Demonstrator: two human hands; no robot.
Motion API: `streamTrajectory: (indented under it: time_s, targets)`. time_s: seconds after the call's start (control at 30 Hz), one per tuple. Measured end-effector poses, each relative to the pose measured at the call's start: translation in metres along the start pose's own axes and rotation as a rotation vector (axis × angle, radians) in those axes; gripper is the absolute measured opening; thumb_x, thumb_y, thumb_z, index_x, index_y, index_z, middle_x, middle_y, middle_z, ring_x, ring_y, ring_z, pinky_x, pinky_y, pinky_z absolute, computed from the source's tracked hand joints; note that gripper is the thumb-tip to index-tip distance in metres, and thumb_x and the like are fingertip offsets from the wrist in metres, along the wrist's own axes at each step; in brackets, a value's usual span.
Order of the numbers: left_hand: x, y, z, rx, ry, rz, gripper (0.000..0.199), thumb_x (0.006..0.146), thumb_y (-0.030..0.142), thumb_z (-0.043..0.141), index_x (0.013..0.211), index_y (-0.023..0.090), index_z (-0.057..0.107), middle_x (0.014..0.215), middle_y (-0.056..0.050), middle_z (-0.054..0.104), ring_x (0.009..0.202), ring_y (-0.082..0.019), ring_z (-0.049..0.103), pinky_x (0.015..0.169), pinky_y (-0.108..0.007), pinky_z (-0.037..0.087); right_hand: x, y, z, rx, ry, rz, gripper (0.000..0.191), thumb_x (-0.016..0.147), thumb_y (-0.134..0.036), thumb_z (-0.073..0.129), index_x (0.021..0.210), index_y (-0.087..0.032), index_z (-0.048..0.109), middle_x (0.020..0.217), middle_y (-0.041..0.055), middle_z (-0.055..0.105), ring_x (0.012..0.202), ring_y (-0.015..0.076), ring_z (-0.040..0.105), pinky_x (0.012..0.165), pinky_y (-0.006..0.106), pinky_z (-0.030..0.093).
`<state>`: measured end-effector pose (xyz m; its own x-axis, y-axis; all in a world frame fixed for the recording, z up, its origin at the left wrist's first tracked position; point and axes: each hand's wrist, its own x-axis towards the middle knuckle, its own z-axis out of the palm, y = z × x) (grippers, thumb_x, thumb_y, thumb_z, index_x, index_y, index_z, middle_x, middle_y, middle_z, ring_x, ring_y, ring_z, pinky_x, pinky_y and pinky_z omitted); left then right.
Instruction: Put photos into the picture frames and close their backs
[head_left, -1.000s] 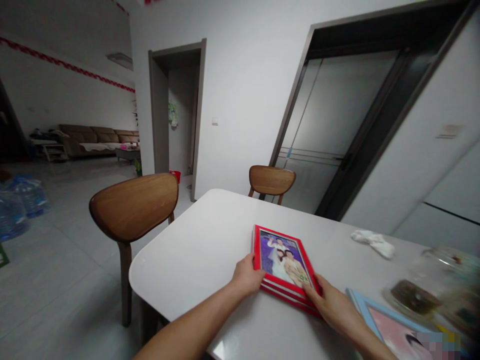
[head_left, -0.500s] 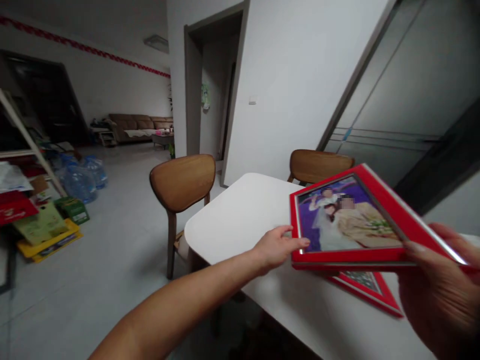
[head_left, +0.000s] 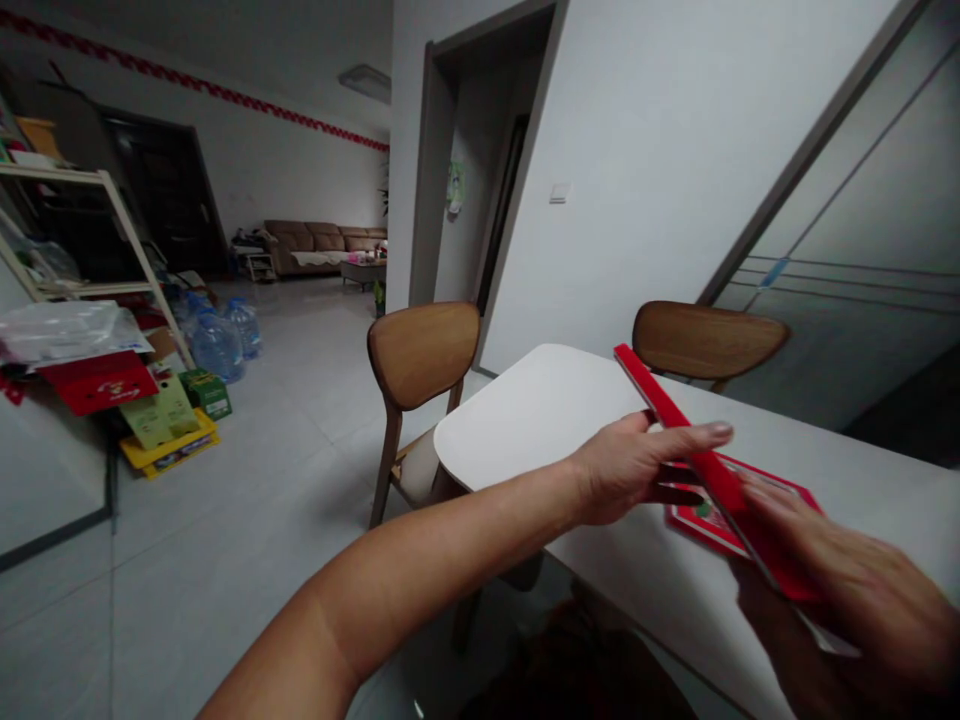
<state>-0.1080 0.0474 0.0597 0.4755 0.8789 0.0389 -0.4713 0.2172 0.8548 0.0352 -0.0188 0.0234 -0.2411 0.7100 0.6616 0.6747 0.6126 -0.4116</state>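
- Closest to me, the right hand (head_left: 862, 570) is blurred, its wrist lost in shadow; its fingers are closed around the lower end of a red picture frame (head_left: 694, 450).
- That frame is tilted above the tabletop (head_left: 540, 410) and turned nearly edge-on, so I can't make out its picture.
- The left hand (head_left: 626, 470) straddles the frame's side, thumb over the edge, the other fingers slightly spread and partly hidden behind it; how firmly they press I can't tell.
- Beneath lies a second red frame (head_left: 705, 528), flat on the tabletop, its middle covered by the held one.
- One wooden chair (head_left: 424, 355) stands at the tabletop's end, its seat partly hidden; another (head_left: 705, 338) shows little more than its backrest.
- Further off, a shelf (head_left: 105, 180) is cut off at the left, near big water bottles (head_left: 217, 345).
- Farthest back, a brown sofa (head_left: 322, 240) sits in dim light, the clutter beside it too small to name.
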Motion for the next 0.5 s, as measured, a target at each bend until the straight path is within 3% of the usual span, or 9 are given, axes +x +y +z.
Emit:
streamTrajectory:
  time_s: [0.07,0.13,0.3,0.5]
  targets:
    - [0.004,-0.021,0.004,-0.083,-0.008,-0.016,0.025,0.064,0.022,0.060,0.087,0.013,0.054,0.071,0.000,0.057,0.057,-0.008,0.051,0.063,-0.023,0.043,-0.009,-0.002,-0.003,-0.237,0.007,-0.288,0.049,0.076,-0.022,0.047,0.123,-0.027,0.037,0.127,0.0030,0.042,0.114,0.0257,0.041,0.095,0.046,0.032]
    - [0.008,-0.043,0.008,-0.156,-0.007,-0.042,0.021,0.058,0.015,0.056,0.079,0.012,0.056,0.064,0.001,0.056,0.053,-0.007,0.049,0.059,-0.020,0.042,-0.020,0.005,-0.005,-0.411,0.016,-0.441,0.050,0.078,-0.020,0.044,0.126,-0.021,0.033,0.126,0.0069,0.043,0.109,0.0250,0.045,0.090,0.042,0.037]
    - [0.013,-0.086,0.015,-0.121,0.028,-0.084,0.025,0.049,0.012,0.045,0.070,0.012,0.058,0.059,0.002,0.056,0.050,-0.008,0.049,0.055,-0.019,0.040,-0.052,0.027,-0.002,-0.550,-0.010,-0.482,0.047,0.080,-0.025,0.037,0.126,-0.016,0.033,0.120,0.0110,0.048,0.104,0.0232,0.049,0.082,0.035,0.043]
    - [0.024,-0.110,0.013,0.186,0.065,-0.095,0.025,0.053,0.014,0.044,0.072,0.010,0.059,0.061,-0.001,0.059,0.058,-0.013,0.055,0.058,-0.023,0.044,-0.073,0.044,0.010,-0.606,0.019,-0.445,0.043,0.078,-0.021,0.037,0.120,-0.015,0.042,0.114,0.0128,0.052,0.102,0.0214,0.050,0.077,0.031,0.046]
